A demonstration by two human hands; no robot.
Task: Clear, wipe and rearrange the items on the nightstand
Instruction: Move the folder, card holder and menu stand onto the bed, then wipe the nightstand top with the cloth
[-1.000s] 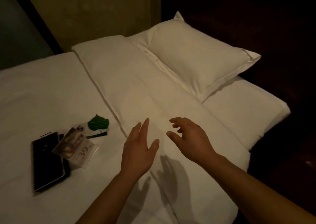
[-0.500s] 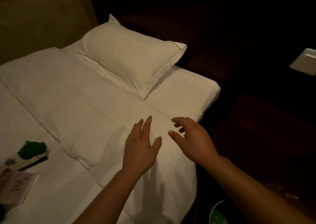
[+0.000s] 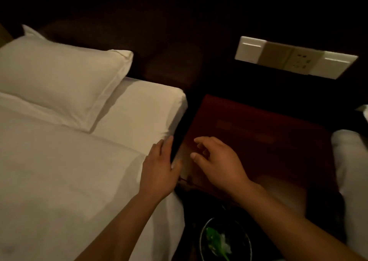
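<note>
Hands hovered empty with fingers apart: the left hand (image 3: 159,171) over the bed (image 3: 69,181) edge, the right hand (image 3: 217,163) above the nightstand (image 3: 268,141), whose dark red surface looked bare. Wiping well probably meant fetching a cloth first, then sweeping edge to edge.

- Overall dim, warm yellowish cast; upper part of frame near black, no detail.
- Brightest areas: white bed (image 3: 59,181) and pillow (image 3: 59,81), lit from upper left; no clipping.
- Pillow throws a soft shadow onto the sheet at its right corner.
- Tabletop (image 3: 268,133) dark red, with a faint smeared reflection near its middle.
- Wall switch plate (image 3: 294,58) catches light, edges soft.
- Left hand (image 3: 159,171) and right hand (image 3: 219,161) slightly motion-blurred.
- Straight lines bow toward frame edges; bin (image 3: 225,240) murky.
</note>
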